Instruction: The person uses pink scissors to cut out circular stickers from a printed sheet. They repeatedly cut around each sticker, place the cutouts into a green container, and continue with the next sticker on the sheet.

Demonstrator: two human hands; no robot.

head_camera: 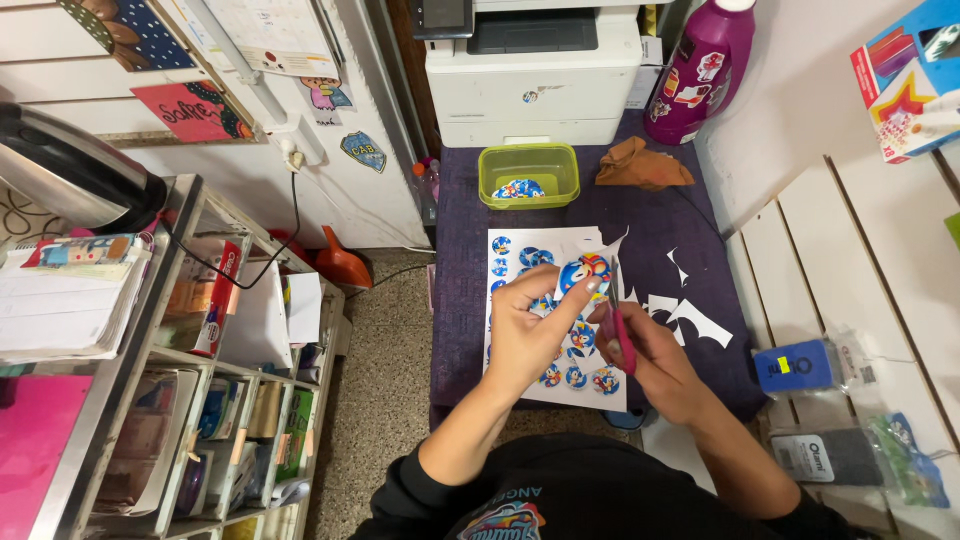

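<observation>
- Nearest to me was my black top, both forearms reaching out from it over the desk, which had a dark purple cloth on it.
- With my left hand I pinched a round blue cartoon sticker between thumb and fingers, the fingers curled and the sticker raised above the sheet.
- With my right hand I gripped a pair of pink-handled scissors, fingers closed round the handles and the blades pointing up towards the sticker's edge; whether the blades touched it I could not tell.
- Under both hands lay a white sheet of round stickers, printed in rows, partly cut away on its right side.
- White paper offcuts lay on the cloth just to the right of the sheet.
- Further back sat a green plastic tub with some cut stickers in it, and an orange-brown cloth beside it.
- Behind those stood a white printer and a magenta bottle.
- To my left stood a shelf unit packed with paper and boxes, above a speckled floor.
</observation>
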